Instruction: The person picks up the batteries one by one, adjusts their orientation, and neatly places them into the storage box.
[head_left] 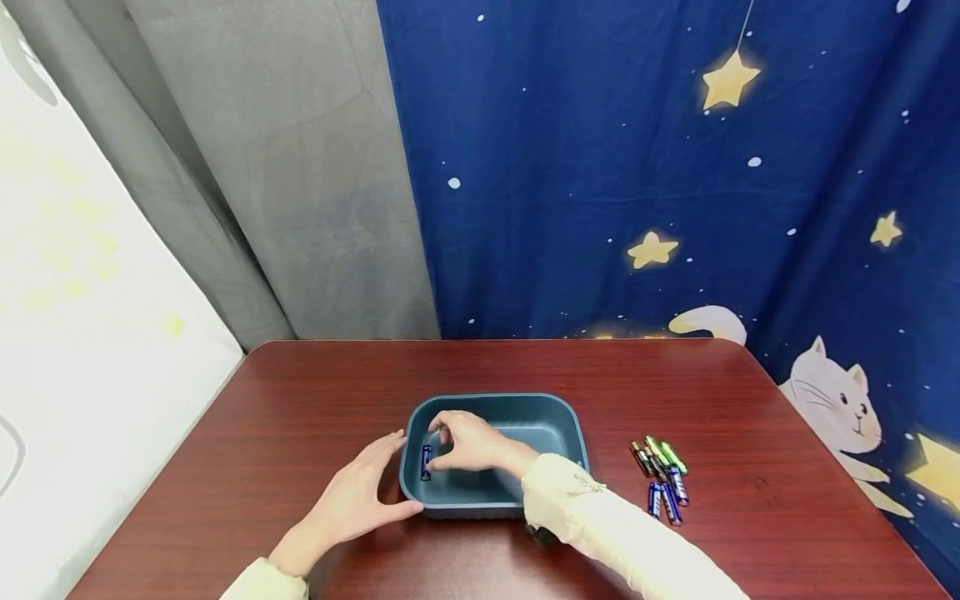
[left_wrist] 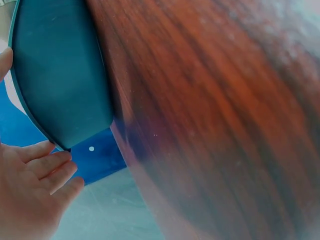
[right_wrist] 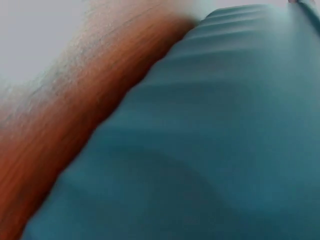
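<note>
A dark teal bin (head_left: 555,408) stands on the table, its wall (left_wrist: 60,75) filling the upper left of the left wrist view. My left hand (head_left: 356,493) is at the bin's left end, thumb by the front corner and fairly straight fingers along the side. My right hand (head_left: 472,442) reaches into the bin, thumb and forefinger spread apart. The thumb tip is at the lower end of a blue battery (head_left: 426,462) near the bin's left wall; the forefinger sits above its far end. Only the bin's ribbed outer wall (right_wrist: 215,125) shows in the right wrist view, without the hand.
Right of the bin, several loose batteries lie in a group: green ones (head_left: 672,457), dark ones with gold ends (head_left: 642,458) and blue ones (head_left: 671,504). Under my right sleeve (head_left: 600,521) a small black object (head_left: 542,536) shows. Curtains hang behind the reddish-brown table (head_left: 300,417).
</note>
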